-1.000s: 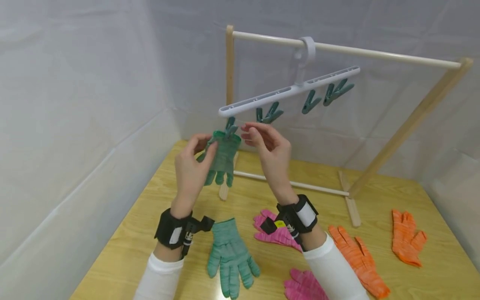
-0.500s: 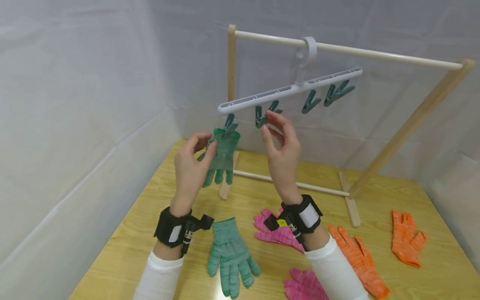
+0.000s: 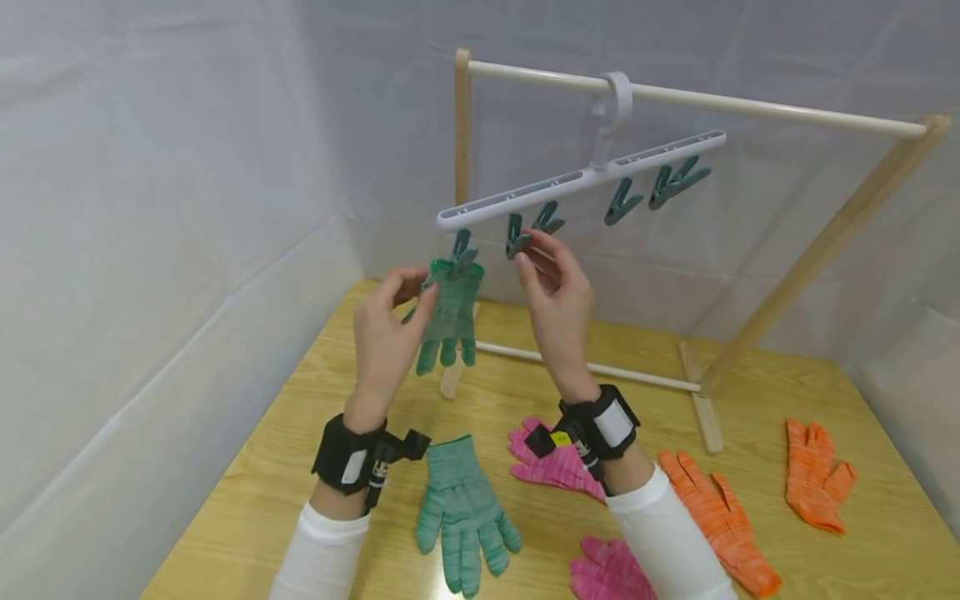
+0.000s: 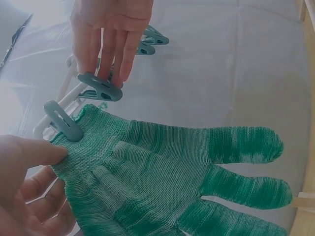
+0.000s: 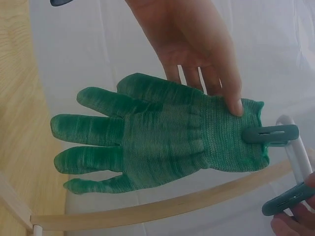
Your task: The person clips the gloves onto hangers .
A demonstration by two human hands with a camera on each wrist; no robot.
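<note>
The left hand (image 3: 386, 337) pinches the cuff of a green glove (image 3: 448, 317) clipped at the left end of a white peg hanger (image 3: 577, 179). The right hand (image 3: 555, 304) pinches the next green peg (image 3: 514, 236) along, its fingers closed around it.

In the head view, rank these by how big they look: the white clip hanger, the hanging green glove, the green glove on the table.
1. white clip hanger
2. green glove on the table
3. hanging green glove

The table glove lies nearer the camera, so the gloves' true sizes may match.

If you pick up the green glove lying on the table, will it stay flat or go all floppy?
Probably floppy: the green glove looks like soft knit, and its clipped twin hangs limp from one peg. Likely light too, since that small peg alone seems to carry one. It shouldn't roll, lying flat.
</note>
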